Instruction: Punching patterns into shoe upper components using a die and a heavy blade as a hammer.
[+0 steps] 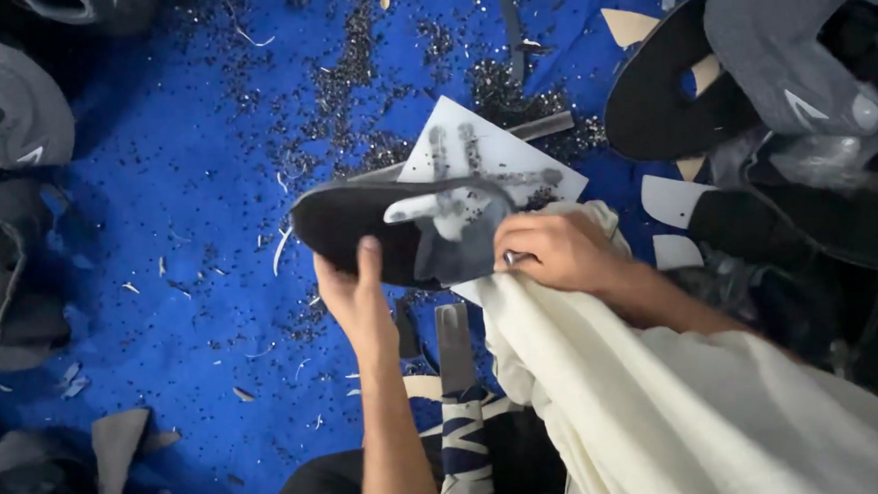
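My left hand (pixel 357 299) grips the side of a black shoe upper (pixel 358 226), holding it above a blue floor cover, toe pointing left. A grey-white lining shows at the shoe's open end. My right hand (pixel 551 251) is closed at that opening, pinching the edge; a small metal tool seems to sit between the fingers, but I cannot tell what it is. A cream cloth (pixel 657 386) drapes under my right wrist and over my lap.
A white card (pixel 499 154) lies under the shoe on the blue sheet (pixel 186 190), which is strewn with black scraps. Grey shoe uppers (pixel 809 47) pile at right, more (pixel 1 110) at left. A flat metal blade (pixel 454 341) lies near my knee.
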